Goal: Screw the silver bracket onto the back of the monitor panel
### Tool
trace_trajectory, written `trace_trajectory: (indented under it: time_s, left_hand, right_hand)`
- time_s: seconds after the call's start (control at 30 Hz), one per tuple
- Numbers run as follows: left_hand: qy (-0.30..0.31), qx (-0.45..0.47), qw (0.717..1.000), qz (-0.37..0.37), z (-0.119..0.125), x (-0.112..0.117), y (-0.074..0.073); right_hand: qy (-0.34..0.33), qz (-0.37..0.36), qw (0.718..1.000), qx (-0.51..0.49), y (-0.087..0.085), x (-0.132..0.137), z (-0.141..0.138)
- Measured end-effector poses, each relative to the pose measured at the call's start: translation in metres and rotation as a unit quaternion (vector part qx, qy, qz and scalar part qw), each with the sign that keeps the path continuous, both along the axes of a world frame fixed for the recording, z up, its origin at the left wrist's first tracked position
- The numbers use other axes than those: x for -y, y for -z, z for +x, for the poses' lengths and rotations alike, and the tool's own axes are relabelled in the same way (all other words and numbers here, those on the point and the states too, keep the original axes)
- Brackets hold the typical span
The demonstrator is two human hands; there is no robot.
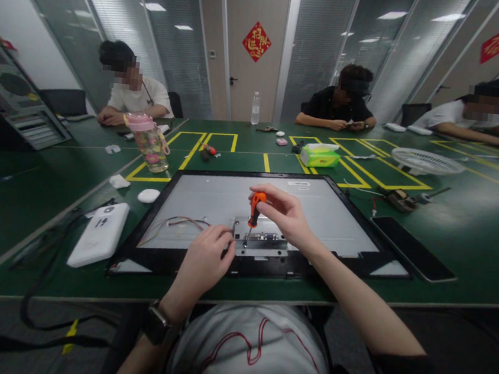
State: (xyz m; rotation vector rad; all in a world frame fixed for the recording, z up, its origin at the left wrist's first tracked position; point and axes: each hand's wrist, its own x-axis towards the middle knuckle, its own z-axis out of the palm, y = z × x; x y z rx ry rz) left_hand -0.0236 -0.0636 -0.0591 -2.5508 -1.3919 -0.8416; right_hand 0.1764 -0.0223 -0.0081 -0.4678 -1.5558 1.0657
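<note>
A flat monitor panel (pixel 340 211) lies back-up on the green table (pixel 471 234), with a small metal circuit cover (pixel 266 239) at its near edge and thin wires (pixel 174 224) running left. My right hand (pixel 289 215) is closed on an orange-handled screwdriver (pixel 255 206), held upright with its tip on the metal cover. My left hand (pixel 206 257) rests curled on the panel just left of the tip, fingers pinched together beside the cover; what they hold is hidden.
A white device (pixel 99 234) with cables lies left of the panel, a black phone (pixel 412 249) to the right. Farther off are a pink-lidded bottle (pixel 151 141), a green tissue box (pixel 319 155), a white fan grille (pixel 425 162). Three other people sit across the table.
</note>
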Motion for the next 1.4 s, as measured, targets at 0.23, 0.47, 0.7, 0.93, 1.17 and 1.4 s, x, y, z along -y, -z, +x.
trace_trajectory:
  time_s: [0.23,0.47,0.7,0.93,1.17,1.4]
  left_hand:
    - [0.0,0.0,1.0,-0.002,0.0001,0.0003,-0.0009]
    - [-0.002,-0.002,1.0,-0.004,-0.0003,0.0002,0.0005]
    - [-0.003,0.001,1.0,-0.002,-0.0004,-0.0004,0.0008]
    - [0.001,0.002,1.0,-0.008,-0.0007,-0.0002,0.0008]
    - [0.004,0.008,1.0,0.002,0.0001,0.0001,-0.0001]
    - [0.001,0.001,1.0,-0.001,-0.0002,-0.0003,0.0004]
  right_hand:
    - [-0.007,-0.005,1.0,-0.029,0.0046,-0.0039,0.0007]
    - [-0.008,-0.037,0.997,-0.07,0.0032,-0.0065,0.001]
    - [-0.052,-0.043,0.995,-0.07,-0.0017,-0.0035,-0.0002]
    - [-0.039,-0.042,0.997,-0.055,0.0001,-0.0053,0.0003]
    - [-0.037,-0.055,0.996,-0.066,0.0,-0.0052,0.0013]
    - [-0.111,-0.064,0.99,-0.063,-0.0032,-0.0017,0.0008]
